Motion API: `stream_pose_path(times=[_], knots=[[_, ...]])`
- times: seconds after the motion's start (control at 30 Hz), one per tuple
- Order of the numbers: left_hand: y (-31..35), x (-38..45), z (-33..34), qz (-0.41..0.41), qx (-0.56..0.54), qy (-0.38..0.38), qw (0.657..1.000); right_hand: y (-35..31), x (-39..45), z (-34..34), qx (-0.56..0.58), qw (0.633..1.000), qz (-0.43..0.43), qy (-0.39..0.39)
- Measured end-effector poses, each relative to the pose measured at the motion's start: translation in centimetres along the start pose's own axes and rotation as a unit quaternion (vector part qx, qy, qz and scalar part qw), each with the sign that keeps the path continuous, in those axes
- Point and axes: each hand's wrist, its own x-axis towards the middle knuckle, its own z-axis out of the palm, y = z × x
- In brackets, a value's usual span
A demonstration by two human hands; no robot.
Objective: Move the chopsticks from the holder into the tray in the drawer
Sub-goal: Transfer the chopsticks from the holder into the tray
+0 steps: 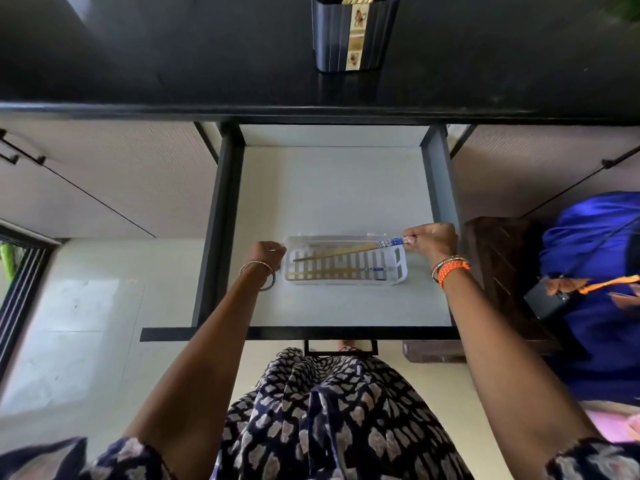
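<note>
A clear slotted tray (400, 271) sits in the open drawer (332, 188). One wooden chopstick with a blue-patterned end (325, 272) lies flat in the tray's near side. My right hand (431, 241) pinches the blue end of a second chopstick (339, 251), which slants down into the tray. My left hand (266, 255) rests against the tray's left end with its fingers curled on the rim. The dark ribbed holder (353, 32) stands on the black counter above the drawer, with several more chopstick tops showing at the frame's upper edge.
The black counter (173, 64) overhangs the drawer's back. Dark drawer sides run left and right of the pale floor of the drawer. A person in blue clothing (595, 289) stands close on the right, beside a dark wooden stool (498, 271).
</note>
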Motion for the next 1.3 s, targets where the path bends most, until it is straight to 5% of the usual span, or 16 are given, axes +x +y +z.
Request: stream_pose_path(times=[0.43,0.7,1.0,1.3], knots=[[-1.2,-0.5,-0.1,-0.063,-0.094,-0.029,0.993,1.7,-1.6,2.8,-0.049,0.992,-0.108,0.047],[-0.9,-1.0,-0.1,-0.066,-0.106,-0.03,0.992,1.8,-2.6,3.2,-0.326,0.912,-0.246,-0.035],[-0.7,-1.4,-0.4,-0.068,-0.122,-0.045,0.989,0.3,-2.1,2.0,-0.301,0.928,-0.212,-0.053],[-0.7,-1.6,-0.5,-0.06,-0.135,-0.051,0.988,0.6,-0.8,3.1,-0.379,0.893,-0.189,-0.151]])
